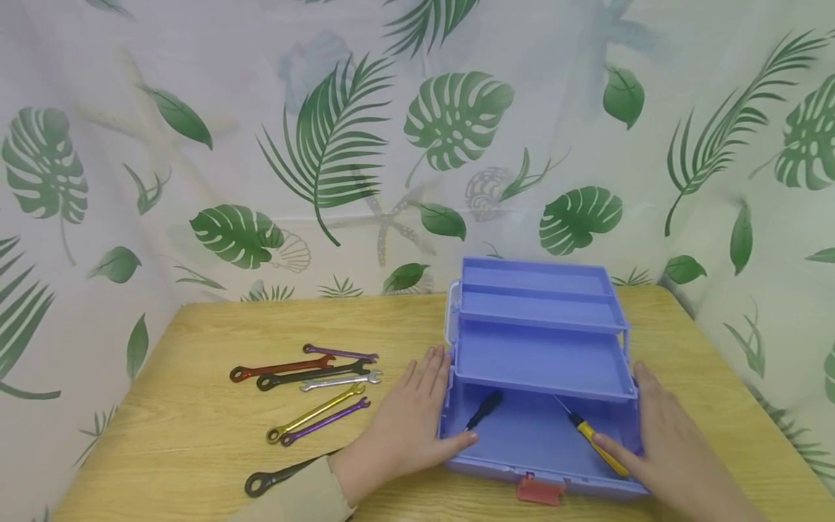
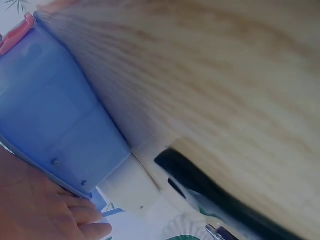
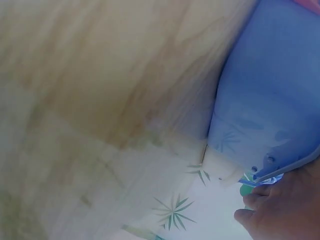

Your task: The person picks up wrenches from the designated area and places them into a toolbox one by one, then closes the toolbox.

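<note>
A blue-violet toolbox (image 1: pixel 535 362) stands with its lid up and its tiered trays raised. My left hand (image 1: pixel 414 420) rests along its left side, fingers straight, thumb over the rim. On the opposite side, my right hand (image 1: pixel 672 435) lies against the wall the same way, its thumb over the yellow screwdriver. In the bottom compartment lie a black-handled screwdriver (image 1: pixel 484 410) and a yellow-and-black screwdriver (image 1: pixel 596 442). The left wrist view shows the left fingers (image 2: pixel 75 215) flat beside the box wall; the right wrist view shows the right fingers (image 3: pixel 260 200) at the other wall.
Several combination wrenches lie left of the box, among them a red one (image 1: pixel 280 368), a gold one (image 1: pixel 316 413) and a purple one (image 1: pixel 326 422). A black wrench (image 1: pixel 280 475) is partly hidden under the left forearm. A red latch (image 1: pixel 540 490) hangs at the toolbox front. Leaf-patterned curtain surrounds the wooden table (image 1: pixel 183 406).
</note>
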Motion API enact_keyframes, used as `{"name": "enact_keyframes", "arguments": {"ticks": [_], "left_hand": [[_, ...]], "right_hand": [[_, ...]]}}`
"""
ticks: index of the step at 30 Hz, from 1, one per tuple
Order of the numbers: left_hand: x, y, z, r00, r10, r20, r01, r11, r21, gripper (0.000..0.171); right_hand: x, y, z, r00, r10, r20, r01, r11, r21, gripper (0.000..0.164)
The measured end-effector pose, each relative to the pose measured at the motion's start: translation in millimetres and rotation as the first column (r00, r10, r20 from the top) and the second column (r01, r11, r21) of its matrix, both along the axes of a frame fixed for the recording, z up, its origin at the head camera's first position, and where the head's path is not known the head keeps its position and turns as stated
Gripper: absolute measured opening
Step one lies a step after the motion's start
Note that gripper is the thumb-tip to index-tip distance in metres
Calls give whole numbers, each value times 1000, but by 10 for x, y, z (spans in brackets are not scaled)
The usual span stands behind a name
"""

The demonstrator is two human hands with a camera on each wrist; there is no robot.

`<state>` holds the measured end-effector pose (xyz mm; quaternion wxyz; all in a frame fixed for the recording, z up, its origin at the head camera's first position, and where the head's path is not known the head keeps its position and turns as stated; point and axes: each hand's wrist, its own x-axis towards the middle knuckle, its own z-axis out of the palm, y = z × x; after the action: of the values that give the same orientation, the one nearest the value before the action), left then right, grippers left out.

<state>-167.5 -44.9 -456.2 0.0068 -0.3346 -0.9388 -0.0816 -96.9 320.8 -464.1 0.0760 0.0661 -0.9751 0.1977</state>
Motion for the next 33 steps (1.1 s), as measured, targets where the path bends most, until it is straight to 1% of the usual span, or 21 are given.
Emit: {"name": "enact_keyframes", "arguments": {"ticks": [5,6,12,14,19,23,27,33], "left_hand": [[25,-26,-11,1000,15,-12,-15,1000,-12,115],[28,-32,-11,1000,17,-12,-17,1000,-15,116],[45,-70,-7,999,28,-20,-28,999,-42,118],[52,-82,-2,999,28,-27,-29,998,-48,119],[76,-110,20,999,27,-21,-27,999,-47,121],[93,-135,19,999,32,-11,-32,999,-33,122],[105,-159,8,999,40,-18,-41,999,-28,123],[117,-175,5,998,54,-13,-54,998,-24,125]], "right_hand": [[-36,-12,4,999,9,36,-8,1000,-6,118],[-44,-16,8,998,8,56,-8,1000,-3,117],[-128,-25,32,995,44,85,-43,999,-10,113],[-156,-24,38,996,62,71,-61,998,-21,113],[-211,-23,28,995,94,39,-93,995,-20,112],[-259,-36,36,994,104,44,-104,995,3,112],[-303,-59,51,993,101,65,-104,994,35,114],[-342,-69,69,992,117,54,-119,992,31,115]]}}
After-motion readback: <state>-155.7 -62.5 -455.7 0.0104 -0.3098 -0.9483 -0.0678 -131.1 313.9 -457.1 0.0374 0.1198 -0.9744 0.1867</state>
